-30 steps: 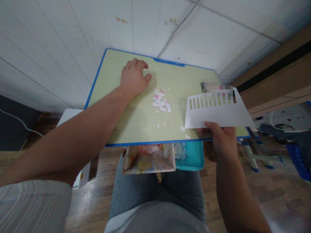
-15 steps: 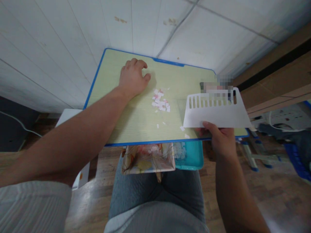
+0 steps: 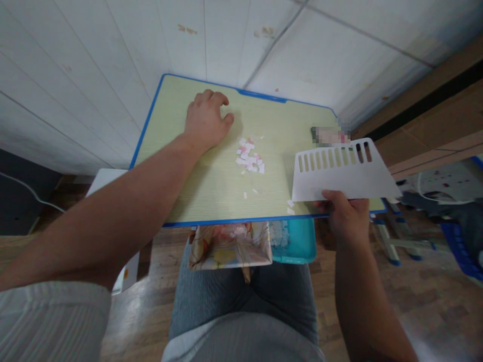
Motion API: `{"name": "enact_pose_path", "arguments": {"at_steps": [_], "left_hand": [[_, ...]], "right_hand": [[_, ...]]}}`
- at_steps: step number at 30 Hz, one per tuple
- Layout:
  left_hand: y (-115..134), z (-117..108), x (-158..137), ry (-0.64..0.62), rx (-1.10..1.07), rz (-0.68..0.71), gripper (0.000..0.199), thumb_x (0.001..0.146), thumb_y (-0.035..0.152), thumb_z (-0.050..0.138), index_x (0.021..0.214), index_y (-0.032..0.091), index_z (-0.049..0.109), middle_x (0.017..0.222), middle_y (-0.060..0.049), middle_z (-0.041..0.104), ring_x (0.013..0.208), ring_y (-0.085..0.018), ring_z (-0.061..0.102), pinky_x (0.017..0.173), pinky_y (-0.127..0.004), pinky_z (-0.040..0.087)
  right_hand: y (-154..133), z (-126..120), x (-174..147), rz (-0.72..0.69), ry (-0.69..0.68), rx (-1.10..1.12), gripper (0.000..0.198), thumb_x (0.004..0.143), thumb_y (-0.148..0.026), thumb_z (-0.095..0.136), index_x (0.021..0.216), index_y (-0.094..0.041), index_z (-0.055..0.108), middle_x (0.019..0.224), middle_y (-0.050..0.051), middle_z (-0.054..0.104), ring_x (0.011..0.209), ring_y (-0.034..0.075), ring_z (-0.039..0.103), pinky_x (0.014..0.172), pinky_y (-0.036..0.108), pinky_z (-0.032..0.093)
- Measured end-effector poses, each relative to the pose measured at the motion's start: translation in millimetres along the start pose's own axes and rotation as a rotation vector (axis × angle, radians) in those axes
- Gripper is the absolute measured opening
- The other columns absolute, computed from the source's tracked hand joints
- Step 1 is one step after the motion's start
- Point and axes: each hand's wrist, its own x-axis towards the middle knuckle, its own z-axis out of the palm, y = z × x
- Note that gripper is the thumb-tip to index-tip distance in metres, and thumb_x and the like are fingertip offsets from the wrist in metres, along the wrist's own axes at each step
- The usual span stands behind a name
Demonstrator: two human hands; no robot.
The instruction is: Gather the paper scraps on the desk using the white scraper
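Note:
My right hand (image 3: 345, 211) grips a flat white slotted sheet (image 3: 339, 178) by its near edge, thumb on top. A row of oval slots runs along the sheet's far side, and it is held over the right part of the table. My left hand (image 3: 208, 118) rests on the pale yellow tabletop (image 3: 264, 115) with fingers loosely curled and thumb apart, nothing in it. Between the hands lies a small heap of white and pinkish paper-like bits (image 3: 249, 158). Two loose white bits (image 3: 290, 203) lie close to the sheet's left corner.
Below the table's blue front edge, a patterned box (image 3: 232, 261) holds pinkish bits, beside a turquoise tray (image 3: 302, 246) with whitish pieces. A blurred-out object (image 3: 328, 136) lies at the back right. Brown cartons (image 3: 433, 115) stand to the right; a white wall (image 3: 226, 45) is behind.
My right hand has shifted slightly right with the white slotted sheet, uncovering more of the loose bits by its left corner. The left hand stays in place.

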Motion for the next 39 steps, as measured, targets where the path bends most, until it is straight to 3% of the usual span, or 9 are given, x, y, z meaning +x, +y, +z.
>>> {"name": "enact_pose_path", "arguments": {"at_steps": [3, 8, 12, 17, 21, 27, 33, 39], "left_hand": [[2.6, -1.6, -1.1, -0.015, 0.013, -0.005, 0.09, 0.09, 0.088, 0.062, 0.165, 0.038, 0.068, 0.165, -0.003, 0.072, 0.172, -0.046, 0.033, 0.143, -0.066, 0.022], [8.1, -4.6, -4.8, 0.023, -0.018, 0.01, 0.073, 0.097, 0.078, 0.062, 0.154, 0.034, 0.075, 0.165, -0.008, 0.068, 0.161, -0.048, 0.046, 0.144, -0.067, 0.025], [6.2, -3.3, -4.6, 0.047, 0.029, 0.024, 0.06, 0.101, 0.066, 0.062, 0.148, 0.031, 0.076, 0.164, -0.009, 0.068, 0.158, -0.045, 0.049, 0.143, -0.065, 0.031], [3.5, -2.8, -3.4, 0.053, 0.001, 0.041, 0.056, 0.102, 0.067, 0.063, 0.148, 0.039, 0.076, 0.159, -0.005, 0.073, 0.158, -0.044, 0.047, 0.143, -0.065, 0.032], [5.0, -4.2, -3.9, 0.058, 0.051, 0.025, 0.058, 0.1, 0.056, 0.065, 0.151, 0.029, 0.075, 0.163, -0.011, 0.07, 0.158, -0.043, 0.052, 0.143, -0.063, 0.035], [-6.4, 3.6, 1.3, 0.106, 0.005, 0.022, 0.056, 0.103, 0.065, 0.066, 0.148, 0.034, 0.078, 0.158, -0.006, 0.075, 0.162, -0.046, 0.052, 0.143, -0.07, 0.035], [-18.4, 9.1, 7.7, 0.176, 0.049, 0.089, 0.041, 0.103, 0.042, 0.076, 0.144, 0.037, 0.077, 0.147, -0.011, 0.079, 0.156, -0.048, 0.063, 0.136, -0.072, 0.051], [-8.3, 3.4, -0.8, 0.187, 0.055, -0.002, 0.034, 0.103, 0.026, 0.074, 0.137, 0.028, 0.079, 0.151, -0.017, 0.075, 0.156, -0.048, 0.064, 0.138, -0.068, 0.049]], "right_hand": [[5.1, -6.5, -0.1, 0.027, -0.079, 0.014, 0.02, 0.078, -0.031, 0.086, 0.086, -0.026, 0.069, 0.067, -0.003, 0.069, 0.048, 0.019, 0.06, 0.043, 0.031, 0.051], [4.6, -11.6, -1.9, 0.03, -0.217, 0.081, 0.02, 0.077, -0.027, 0.087, 0.089, -0.026, 0.072, 0.067, -0.004, 0.07, 0.047, 0.019, 0.06, 0.045, 0.034, 0.054], [2.0, -10.1, -2.1, 0.035, -0.209, 0.11, 0.017, 0.075, -0.026, 0.086, 0.085, -0.025, 0.072, 0.063, -0.004, 0.068, 0.045, 0.019, 0.058, 0.045, 0.035, 0.052], [1.1, -7.6, -2.0, 0.026, -0.211, 0.063, 0.018, 0.077, -0.03, 0.086, 0.079, -0.026, 0.068, 0.063, -0.003, 0.069, 0.049, 0.021, 0.062, 0.048, 0.036, 0.058], [0.0, -8.1, -1.9, 0.039, -0.213, 0.091, 0.017, 0.075, -0.029, 0.085, 0.083, -0.026, 0.071, 0.059, -0.005, 0.066, 0.046, 0.019, 0.058, 0.047, 0.035, 0.056], [-5.1, 0.3, 0.2, 0.048, -0.142, 0.107, 0.021, 0.073, -0.034, 0.09, 0.079, -0.025, 0.071, 0.063, -0.003, 0.071, 0.048, 0.019, 0.063, 0.047, 0.033, 0.057], [-19.6, 21.4, -5.0, 0.013, -0.111, 0.028, 0.018, 0.074, -0.035, 0.087, 0.072, -0.026, 0.072, 0.061, -0.001, 0.072, 0.05, 0.021, 0.064, 0.047, 0.034, 0.054], [-33.0, 33.8, -7.7, -0.067, -0.226, 0.039, 0.024, 0.083, -0.039, 0.087, 0.069, -0.025, 0.073, 0.061, 0.001, 0.073, 0.054, 0.022, 0.067, 0.058, 0.037, 0.057]]}}
